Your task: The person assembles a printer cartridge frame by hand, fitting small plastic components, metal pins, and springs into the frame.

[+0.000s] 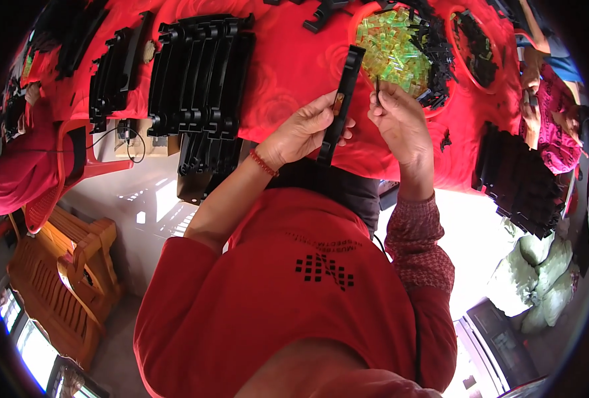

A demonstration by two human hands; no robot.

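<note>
My left hand (308, 127) is closed around a long black plastic strip (343, 106), which stands nearly upright over the near edge of the red-covered table. A small orange-brown patch shows on the strip beside my thumb. To the right, my right hand (400, 123) pinches a small, thin black piece (377, 86) between thumb and fingertips, apart from the strip. Just beyond that hand lies a red tray (359, 30) heaped with yellow-green translucent pieces (394, 50) and small black pieces (438, 83).
Stacks of black plastic strips (198, 73) lie left on the red tablecloth (278, 66), with more black parts (520, 179) at the right edge. A second red tray (463, 60) holds dark pieces. Other people sit at both sides. A wooden bench (59, 278) stands lower left.
</note>
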